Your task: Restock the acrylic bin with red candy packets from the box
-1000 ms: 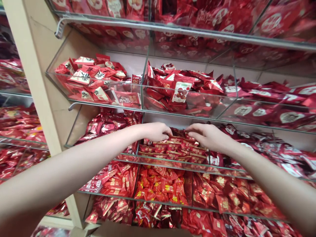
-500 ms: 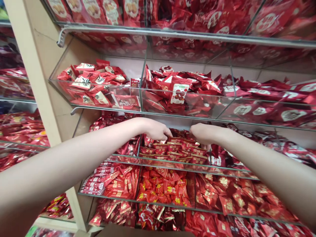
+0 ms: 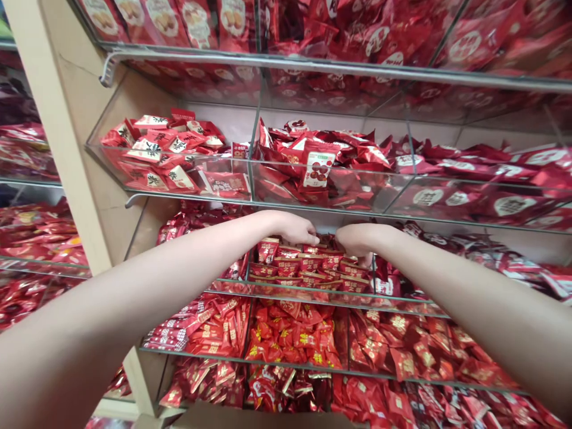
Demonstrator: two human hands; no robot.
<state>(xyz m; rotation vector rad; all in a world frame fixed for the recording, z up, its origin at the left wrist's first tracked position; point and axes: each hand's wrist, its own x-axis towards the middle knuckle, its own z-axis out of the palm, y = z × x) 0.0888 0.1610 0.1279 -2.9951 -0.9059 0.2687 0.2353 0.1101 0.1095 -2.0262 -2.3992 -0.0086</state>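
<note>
Moved deeper into the middle bin since a second ago, both hands, and closer together, with the fingers now curled down where before they lay flatter. Left hand (image 3: 297, 229) over the back of the small red packets (image 3: 308, 268), fingertips tucked down among them, grip curled but cannot tell if anything is pinched. Right hand (image 3: 357, 239) just beside it, knuckles up, fingers bent under and hidden, so cannot tell if closed on a packet either. Only a small gap between the two hands. Small red packets lined up in neat rows in the middle bin of the glass shelf (image 3: 313, 295), right under both hands, between two glass dividers.

Up above, another glass shelf with a packet with red fruit on it (image 3: 316, 168) standing up on a heap of shiny red bags. To the left of that, white and red packets with black writing (image 3: 154, 146) in a pile. Down below, red packets with gold marks (image 3: 290, 339) filling the next bin. More red bags on the very top shelf and off to the right side. Pale wooden post (image 3: 67, 149) holding up the shelves on the left
</note>
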